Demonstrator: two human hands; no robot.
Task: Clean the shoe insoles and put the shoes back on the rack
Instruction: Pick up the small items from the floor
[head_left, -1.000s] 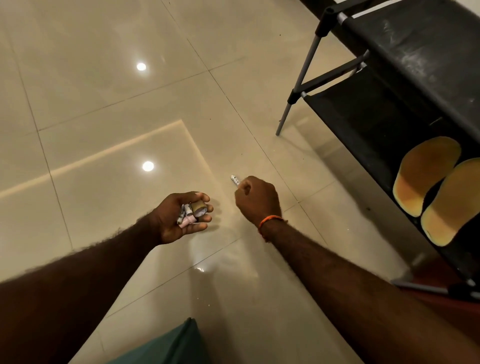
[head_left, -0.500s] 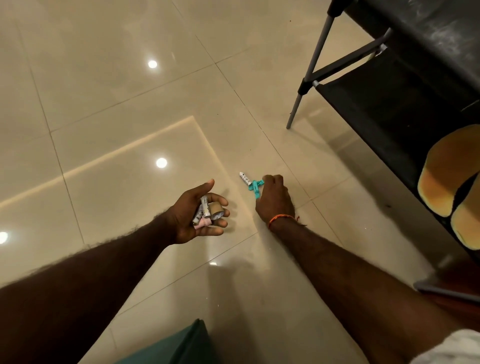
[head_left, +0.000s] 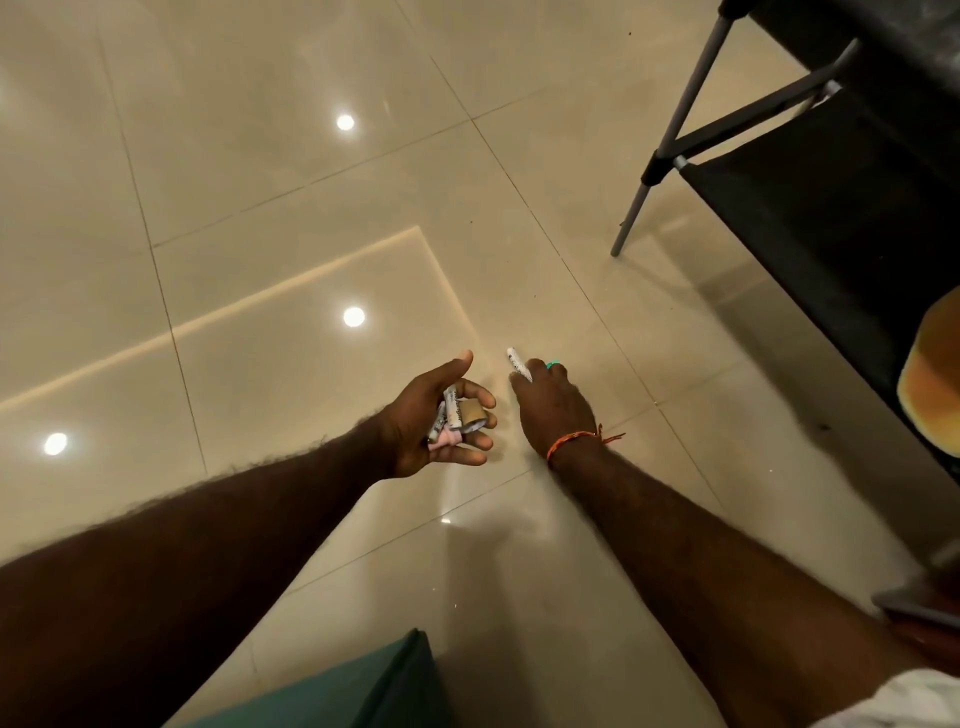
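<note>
**Small items gathered off the floor beside the rack**

The left hand cups collected small tubes, palm up as a tray. At one o'clock, the right hand closes on a white stick. Farther, at three o'clock, an insole rests on the rack.

The floor is shiny cream. The rack is black with grey legs. The wrist string is orange. The insole is yellow-orange.

At frame centre, the left hand cups small rolled items palm-up; the right hand grips a white stick over glossy tiles. Black shoe rack upper right.
</note>
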